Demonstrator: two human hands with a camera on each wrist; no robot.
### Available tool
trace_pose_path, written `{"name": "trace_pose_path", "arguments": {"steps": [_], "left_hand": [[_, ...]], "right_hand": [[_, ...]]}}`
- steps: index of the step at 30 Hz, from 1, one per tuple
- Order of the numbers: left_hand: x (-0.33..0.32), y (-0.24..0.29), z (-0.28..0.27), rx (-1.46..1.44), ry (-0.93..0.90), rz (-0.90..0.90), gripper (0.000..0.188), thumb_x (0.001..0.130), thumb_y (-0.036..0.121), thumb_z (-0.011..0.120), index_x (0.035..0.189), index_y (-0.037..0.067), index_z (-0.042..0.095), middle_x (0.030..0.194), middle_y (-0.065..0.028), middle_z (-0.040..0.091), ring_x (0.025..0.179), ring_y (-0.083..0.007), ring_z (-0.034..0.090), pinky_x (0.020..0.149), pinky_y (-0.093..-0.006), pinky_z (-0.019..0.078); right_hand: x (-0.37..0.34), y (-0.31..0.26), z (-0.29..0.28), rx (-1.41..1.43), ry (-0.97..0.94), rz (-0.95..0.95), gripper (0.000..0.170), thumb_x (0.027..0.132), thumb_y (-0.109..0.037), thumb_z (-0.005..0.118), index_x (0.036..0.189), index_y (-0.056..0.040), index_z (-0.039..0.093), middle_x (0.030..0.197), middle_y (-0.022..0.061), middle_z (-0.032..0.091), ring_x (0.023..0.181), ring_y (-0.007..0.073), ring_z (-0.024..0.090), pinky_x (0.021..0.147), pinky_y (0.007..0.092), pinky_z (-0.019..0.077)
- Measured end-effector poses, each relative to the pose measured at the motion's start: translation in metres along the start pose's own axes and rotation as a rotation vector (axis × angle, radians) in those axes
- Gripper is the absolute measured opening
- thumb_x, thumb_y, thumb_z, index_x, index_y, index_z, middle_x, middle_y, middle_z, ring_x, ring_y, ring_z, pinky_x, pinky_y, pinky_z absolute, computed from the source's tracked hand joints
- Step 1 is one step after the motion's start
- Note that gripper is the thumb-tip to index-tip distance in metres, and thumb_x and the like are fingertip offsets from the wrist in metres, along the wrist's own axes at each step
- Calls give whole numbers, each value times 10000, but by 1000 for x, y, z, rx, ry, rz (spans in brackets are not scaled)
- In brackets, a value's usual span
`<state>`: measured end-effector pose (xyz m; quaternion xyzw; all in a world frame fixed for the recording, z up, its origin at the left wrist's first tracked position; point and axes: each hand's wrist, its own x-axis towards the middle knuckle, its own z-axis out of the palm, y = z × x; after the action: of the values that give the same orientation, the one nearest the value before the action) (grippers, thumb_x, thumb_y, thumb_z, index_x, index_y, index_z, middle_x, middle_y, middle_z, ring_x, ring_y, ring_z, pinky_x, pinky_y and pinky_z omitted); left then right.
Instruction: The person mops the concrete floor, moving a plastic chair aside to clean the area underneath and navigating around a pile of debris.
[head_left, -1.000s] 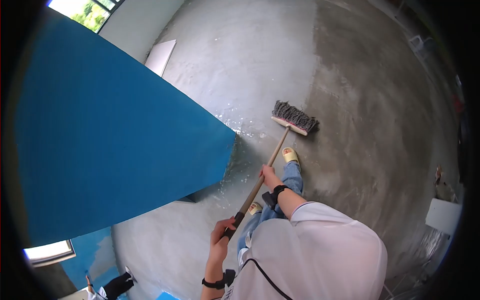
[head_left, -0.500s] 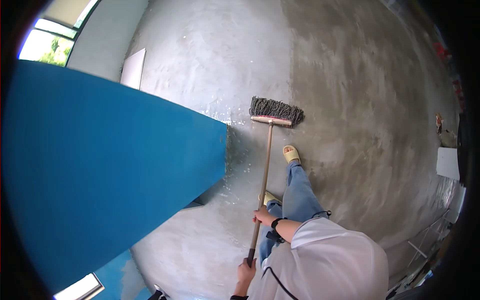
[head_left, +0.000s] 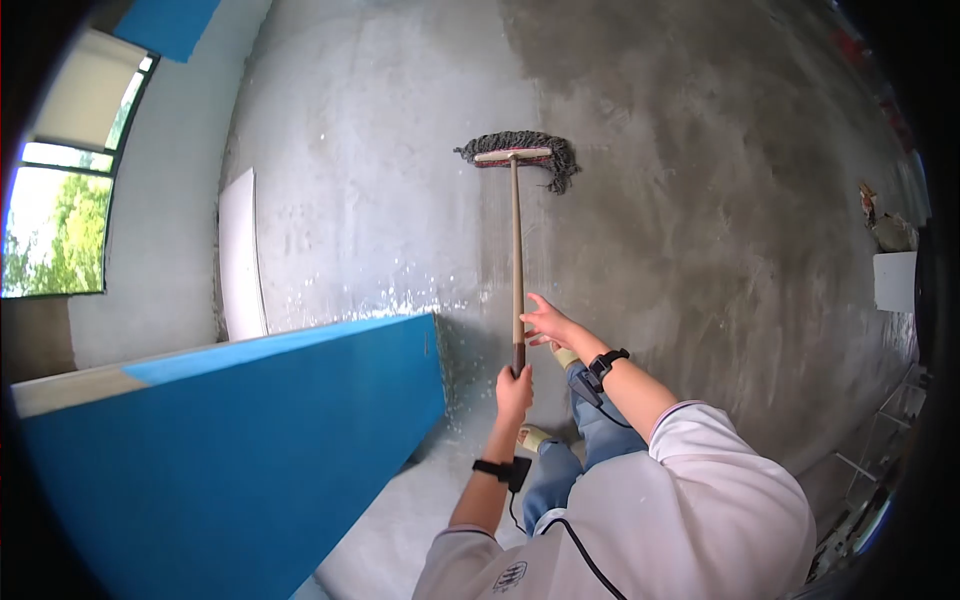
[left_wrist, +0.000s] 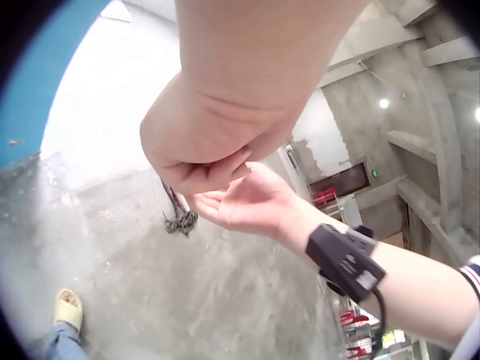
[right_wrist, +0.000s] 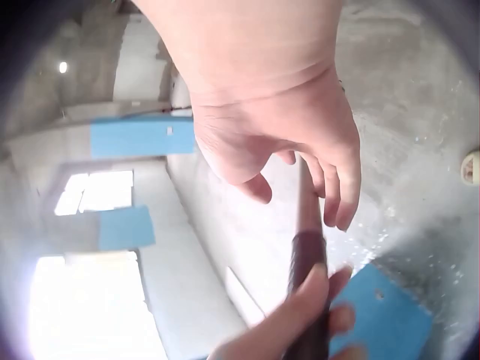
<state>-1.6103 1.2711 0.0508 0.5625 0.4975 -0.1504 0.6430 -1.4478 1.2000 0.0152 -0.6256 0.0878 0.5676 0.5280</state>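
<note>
A mop with a grey string head (head_left: 525, 145) lies on the floor, its wooden handle (head_left: 517, 240) running back toward the body. My left hand (head_left: 514, 394) grips the dark sleeve at the handle's near end; in the right wrist view its fingers (right_wrist: 319, 289) wrap that sleeve (right_wrist: 306, 255). Just above it, on the handle's right side, my right hand (head_left: 550, 322) has its fingers spread and loosely bent. Seen from the right wrist, the right hand (right_wrist: 300, 127) arches over the wood without closing on it; whether a finger touches is unclear.
A blue wall block (head_left: 240, 450) with a corner stands left of the handle. A pale board (head_left: 240, 255) leans by the far-left wall near a window (head_left: 60, 220). Yellow slippers (head_left: 532, 437) are below the hands. A white box (head_left: 895, 281) sits at the right edge.
The mop head has moved farther from the body across the floor. My right hand has let go of the handle, while my left still grips its end. The head view has shifted and turned.
</note>
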Motion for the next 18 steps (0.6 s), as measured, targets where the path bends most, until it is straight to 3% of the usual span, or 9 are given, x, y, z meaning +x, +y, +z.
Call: {"name": "trace_pose_path", "arguments": {"steps": [2,4,6,7,8,11,15,16,18], "left_hand": [[23,66,22,-270,-155,-39,190,867,199,605,939,47,516,721,-37,524,493,-56,432,346,-230,296],[34,102,38,-243,-162,-34,171,875,168,568,959,33,507,776,-63,538,462,-70,408,348,-234,295],[68,153,61,-380,-251,-84,145,862,126,534,947,12,505,748,-71,538,453,-72,403,345,-237,297],[70,172,67,-365,-271,-105,149,843,105,517,935,-12,515,748,-93,553,464,-97,445,343,-249,306],[79,191,77,-361,-277,-107,149,843,105,517,935,-12,515,748,-93,553,464,-97,445,343,-249,306],[79,242,108,-415,-158,19,174,833,129,551,844,-44,536,700,-106,553,468,-173,520,337,-294,331],[94,254,134,-359,-132,35,208,841,159,574,833,-47,545,680,-94,550,476,-180,532,346,-322,347],[105,258,138,-411,-153,49,246,837,166,583,853,-78,554,708,-113,571,514,-205,564,367,-341,383],[134,267,149,-405,-83,40,316,838,199,633,938,-89,550,783,-102,589,568,-193,581,397,-340,397]], "right_hand": [[-34,-36,-15,146,-97,-103,732,900,-176,545,1480,-243,103,1129,79,562,920,207,576,753,424,497],[-41,-57,-26,179,-74,-122,667,907,-194,539,1465,-250,177,1139,78,566,952,194,567,762,403,497],[-41,-78,-45,76,-50,-291,545,953,-190,491,1448,-225,266,1084,79,563,923,173,548,767,367,493],[-58,-97,-47,41,-18,-250,448,973,-218,446,1411,-196,359,998,48,584,879,127,540,724,309,479],[-57,-115,-53,44,-12,-251,448,973,-218,446,1411,-196,359,998,48,584,879,127,540,724,309,479],[-43,-142,-68,157,111,-346,385,949,-272,440,1275,-90,535,1132,98,596,1002,180,563,852,312,463],[16,-145,-88,46,343,-486,408,943,-306,427,1267,-86,541,1146,120,594,1036,207,567,867,326,464],[0,-167,-88,98,318,-377,446,937,-327,412,1307,-95,497,1155,136,591,1057,241,569,875,347,465],[-7,-193,-90,243,269,-287,457,945,-359,400,1319,-103,460,1109,123,601,1014,234,581,836,355,482]]}}
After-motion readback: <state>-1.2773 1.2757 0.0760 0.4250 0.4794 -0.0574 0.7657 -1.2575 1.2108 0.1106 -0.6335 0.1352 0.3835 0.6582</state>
